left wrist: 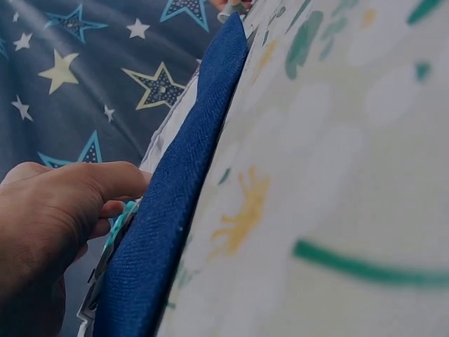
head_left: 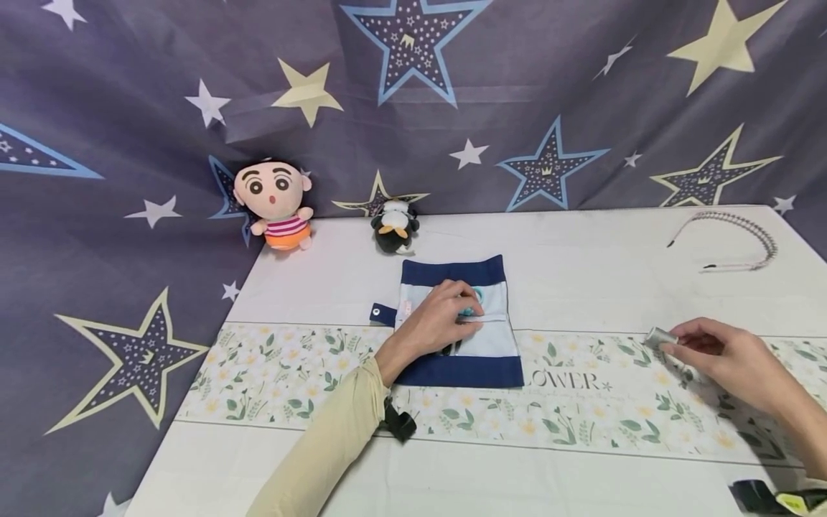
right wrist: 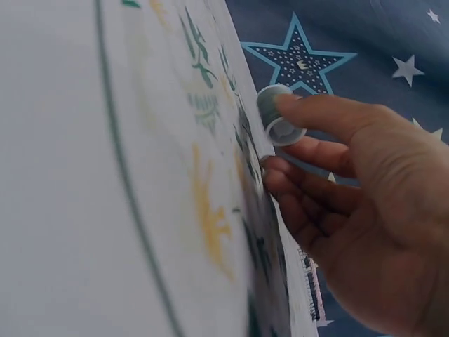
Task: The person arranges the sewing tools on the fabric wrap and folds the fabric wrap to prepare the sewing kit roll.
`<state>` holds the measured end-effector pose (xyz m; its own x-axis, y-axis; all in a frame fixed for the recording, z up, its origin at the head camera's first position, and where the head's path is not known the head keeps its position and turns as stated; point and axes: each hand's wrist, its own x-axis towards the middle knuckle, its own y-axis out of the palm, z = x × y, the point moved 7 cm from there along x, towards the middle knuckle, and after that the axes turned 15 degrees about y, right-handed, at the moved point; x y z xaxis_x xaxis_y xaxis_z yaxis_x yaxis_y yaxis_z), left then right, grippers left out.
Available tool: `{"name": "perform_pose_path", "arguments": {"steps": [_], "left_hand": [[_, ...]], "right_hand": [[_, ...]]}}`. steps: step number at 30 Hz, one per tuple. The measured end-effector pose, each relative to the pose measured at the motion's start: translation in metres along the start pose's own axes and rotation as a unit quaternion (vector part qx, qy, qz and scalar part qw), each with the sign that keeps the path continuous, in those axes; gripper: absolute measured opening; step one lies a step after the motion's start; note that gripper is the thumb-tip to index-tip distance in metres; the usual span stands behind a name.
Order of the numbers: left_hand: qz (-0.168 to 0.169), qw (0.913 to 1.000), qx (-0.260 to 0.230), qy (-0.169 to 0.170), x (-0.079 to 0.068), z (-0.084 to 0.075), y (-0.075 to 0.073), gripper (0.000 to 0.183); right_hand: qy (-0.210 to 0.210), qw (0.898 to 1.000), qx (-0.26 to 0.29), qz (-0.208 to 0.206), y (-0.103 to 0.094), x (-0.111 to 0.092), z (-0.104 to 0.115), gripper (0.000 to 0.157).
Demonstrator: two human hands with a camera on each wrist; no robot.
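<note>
A navy and pale-blue fabric pouch (head_left: 461, 371) lies opened flat on the table, a snap tab (head_left: 382, 313) sticking out on its left. My left hand (head_left: 434, 321) is over its middle, thumb and fingers pinching about the pocket edge. Beside those fingers shows a turquoise loop (head_left: 479, 294), perhaps a scissor handle; the hand hides most of what the pocket holds. Off to the right, my right hand (head_left: 736, 359) holds a small grey thread spool (head_left: 659, 337) between thumb and fingers, just above the table. The right wrist view shows the spool's pale rim (right wrist: 286, 131).
Two plush toys stand at the back: a doll in a striped shirt (head_left: 278, 205) and a penguin (head_left: 395, 228). A headband (head_left: 752, 228) lies at the far right. A floral strip (head_left: 291, 373) runs across the white table, and a starry curtain (head_left: 491, 79) hangs behind.
</note>
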<state>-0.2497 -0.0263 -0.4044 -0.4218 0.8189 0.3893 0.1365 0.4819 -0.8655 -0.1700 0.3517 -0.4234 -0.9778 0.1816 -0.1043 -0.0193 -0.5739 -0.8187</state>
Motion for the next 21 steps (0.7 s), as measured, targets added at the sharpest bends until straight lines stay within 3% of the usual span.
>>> {"name": "perform_pose_path", "arguments": {"steps": [9,21], "left_hand": [[-0.005,1.0000,-0.002,0.005,0.001,0.001,0.002,0.013],[-0.010,0.9999,0.003,0.006,0.000,0.001,0.001,0.010]], "right_hand": [[-0.055,0.996,0.066,0.001,0.000,0.000,0.037,0.024],[-0.125,0.985,0.122,0.014,0.026,0.010,0.092,0.015]]}}
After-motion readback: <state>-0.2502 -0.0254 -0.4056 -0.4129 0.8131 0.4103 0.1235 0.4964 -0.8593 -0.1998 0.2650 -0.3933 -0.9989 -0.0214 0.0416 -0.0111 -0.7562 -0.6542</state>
